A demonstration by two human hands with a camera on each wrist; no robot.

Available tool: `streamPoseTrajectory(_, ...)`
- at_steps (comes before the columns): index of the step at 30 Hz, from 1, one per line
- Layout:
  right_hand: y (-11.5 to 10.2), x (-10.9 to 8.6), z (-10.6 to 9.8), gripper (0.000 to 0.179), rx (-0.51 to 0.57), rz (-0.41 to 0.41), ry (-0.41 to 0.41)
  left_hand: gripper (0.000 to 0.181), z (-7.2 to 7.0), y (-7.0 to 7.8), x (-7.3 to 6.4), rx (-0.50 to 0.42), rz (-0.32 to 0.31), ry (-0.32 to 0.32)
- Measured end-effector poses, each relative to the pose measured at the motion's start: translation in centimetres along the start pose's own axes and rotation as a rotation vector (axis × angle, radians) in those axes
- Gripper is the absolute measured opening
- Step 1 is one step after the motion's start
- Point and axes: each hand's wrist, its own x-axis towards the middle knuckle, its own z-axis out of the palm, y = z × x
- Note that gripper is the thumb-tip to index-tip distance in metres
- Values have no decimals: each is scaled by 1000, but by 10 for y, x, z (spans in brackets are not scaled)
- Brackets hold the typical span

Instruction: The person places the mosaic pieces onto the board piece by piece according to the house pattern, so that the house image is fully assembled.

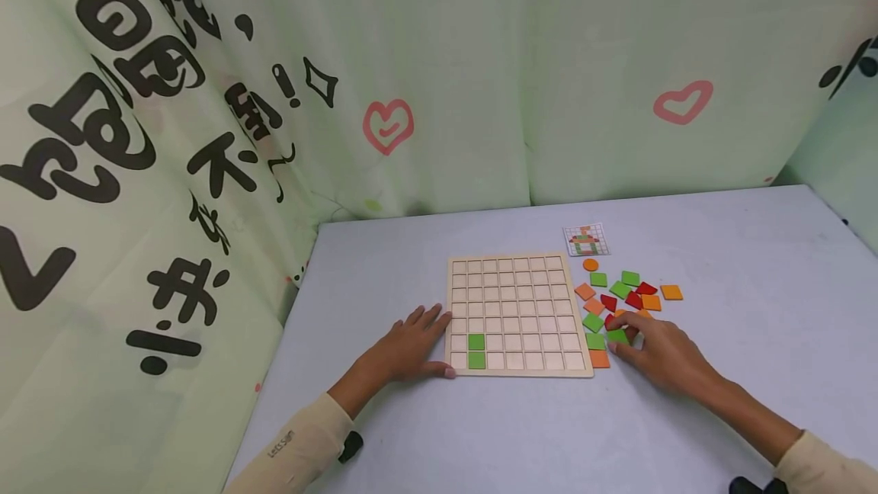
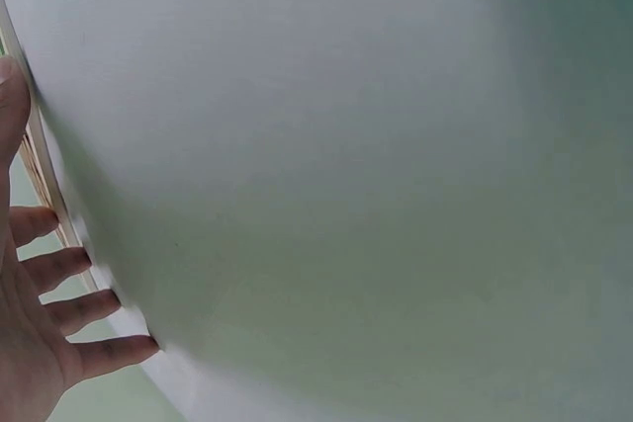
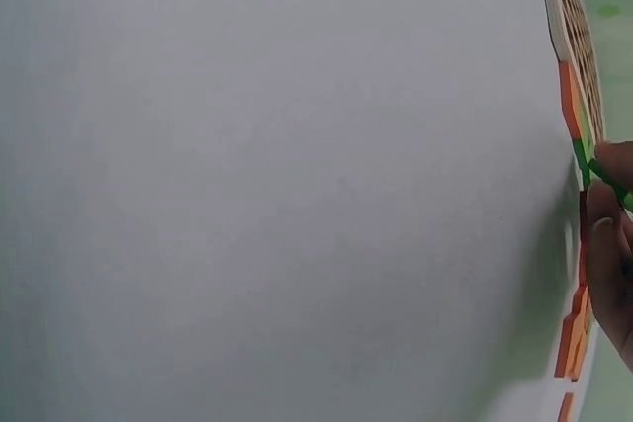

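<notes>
A wooden grid board (image 1: 450, 311) lies on the table, with two green square tiles (image 1: 476, 351) one above the other in its lower left cells. My left hand (image 1: 411, 345) rests at the board's left edge, fingers spread and thumb at the near corner. In the left wrist view, the straight fingers (image 2: 84, 313) lie along that edge. To the right of the board, my right hand (image 1: 661, 357) pinches a green tile (image 1: 617, 336) between thumb and fingers, low over the loose tiles. The right wrist view shows this green tile (image 3: 611, 183) tilted in the pinch.
Loose green, red and orange tiles (image 1: 671, 293) are scattered right of the board, some partly behind my right hand. An orange round piece (image 1: 591, 264) sits above them. A small pattern card (image 1: 586, 240) lies by the board's far right corner. A printed curtain (image 1: 466, 136) hangs behind the table.
</notes>
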Motion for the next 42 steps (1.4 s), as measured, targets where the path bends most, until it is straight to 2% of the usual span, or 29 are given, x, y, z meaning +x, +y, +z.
streamPoseTrajectory(6, -2, 5, -3, 35, 54, 28, -18, 99, 0, 0, 0, 1, -3, -2)
streamPoseTrajectory(13, -6, 10, -5, 34, 118, 59, -50, 98, 0, 0, 0, 5, 3, -5)
streamPoseTrajectory(19, -14, 14, -4, 39, 210, 67, -91, 98, -2, 0, -1, -16, 7, -5)
streamPoseTrajectory(24, -20, 20, -4, 40, 295, 44, -140, 99, -3, 1, -1, -27, 4, -2)
streamPoseTrajectory(30, -26, 28, 2, 35, 284, -6, -151, 99, -3, 1, -1, -36, -5, -11)
streamPoseTrajectory(36, -36, 34, 6, 33, 337, 3, -210, 99, -4, 2, -2, -43, -9, -12)
streamPoseTrajectory(42, -47, 40, 13, 31, 348, -25, -203, 99, -3, 2, -2, -43, -2, -7)
